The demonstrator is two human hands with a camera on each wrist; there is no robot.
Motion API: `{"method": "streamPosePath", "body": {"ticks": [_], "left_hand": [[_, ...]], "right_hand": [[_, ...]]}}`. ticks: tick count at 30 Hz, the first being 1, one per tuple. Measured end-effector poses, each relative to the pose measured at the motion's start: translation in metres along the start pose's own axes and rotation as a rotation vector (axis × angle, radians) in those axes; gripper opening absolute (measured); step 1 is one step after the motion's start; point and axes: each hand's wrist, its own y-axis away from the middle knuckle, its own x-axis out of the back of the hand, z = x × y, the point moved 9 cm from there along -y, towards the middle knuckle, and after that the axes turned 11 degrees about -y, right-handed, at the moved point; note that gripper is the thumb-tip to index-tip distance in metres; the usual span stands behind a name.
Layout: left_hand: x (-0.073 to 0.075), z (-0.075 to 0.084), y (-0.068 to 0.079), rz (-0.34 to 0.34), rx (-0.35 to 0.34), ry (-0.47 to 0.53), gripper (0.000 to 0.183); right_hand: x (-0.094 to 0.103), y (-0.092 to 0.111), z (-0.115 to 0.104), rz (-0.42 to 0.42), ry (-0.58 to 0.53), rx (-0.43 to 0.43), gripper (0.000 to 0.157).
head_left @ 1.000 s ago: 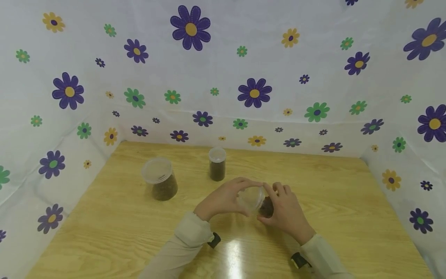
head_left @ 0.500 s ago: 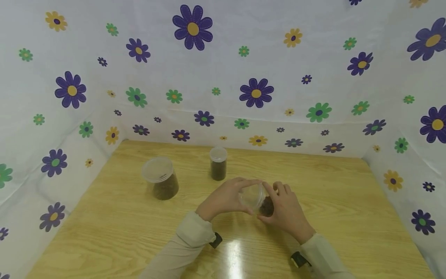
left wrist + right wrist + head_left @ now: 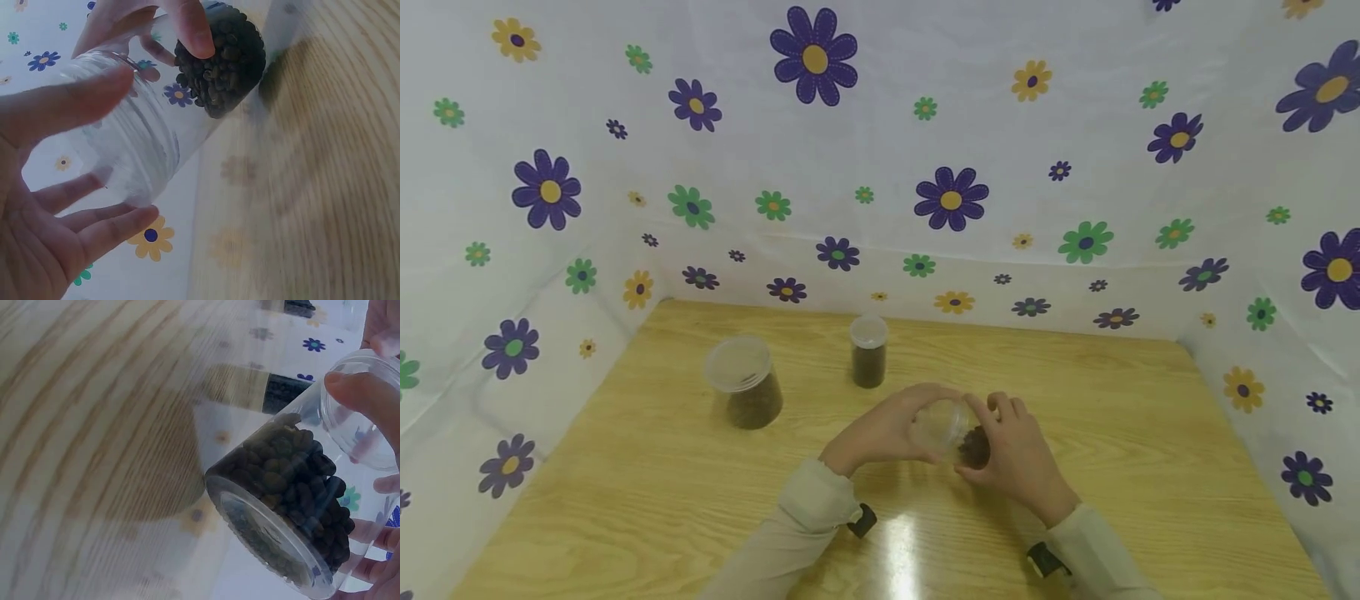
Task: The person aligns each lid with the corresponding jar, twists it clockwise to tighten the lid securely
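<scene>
A clear plastic jar [image 3: 281,500] with dark brown beans [image 3: 225,62] in its lower part is held tilted, its bottom edge at the wooden table. My right hand [image 3: 1018,458] grips the jar's body, thumb and fingers on opposite sides. Curled round the clear lid [image 3: 936,429] at the jar's mouth is my left hand [image 3: 887,425]. In the left wrist view, the left thumb and fingers press on the lid's rim. Whether the lid is fully seated or loose cannot be told.
A wide clear jar [image 3: 745,383] with dark contents and a lid stands at the left of the table [image 3: 662,500]. Behind the hands stands a narrower lidded jar [image 3: 868,354], dark-filled. A white flowered cloth [image 3: 865,150] surrounds the table's back and sides.
My left hand has shifted slightly at the lid, and the lid's angle looks a little different. My right hand and the jar stay nearly in place.
</scene>
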Motion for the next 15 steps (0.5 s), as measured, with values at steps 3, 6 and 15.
{"method": "streamPosePath", "body": {"ticks": [3, 6, 15], "left_hand": [[-0.0028, 0.0017, 0.0001, -0.016, -0.018, -0.04, 0.079], [-0.0052, 0.0018, 0.0012, -0.03, -0.021, -0.076, 0.08], [0.0003, 0.0024, 0.0035, 0.006, 0.016, -0.07, 0.087]], "right_hand": [[-0.0003, 0.0006, 0.0018, -0.008, -0.013, -0.012, 0.097], [-0.0003, 0.0012, 0.0025, -0.016, -0.023, -0.021, 0.097], [0.0019, 0.0019, 0.0008, -0.021, -0.03, -0.02, 0.096]]}}
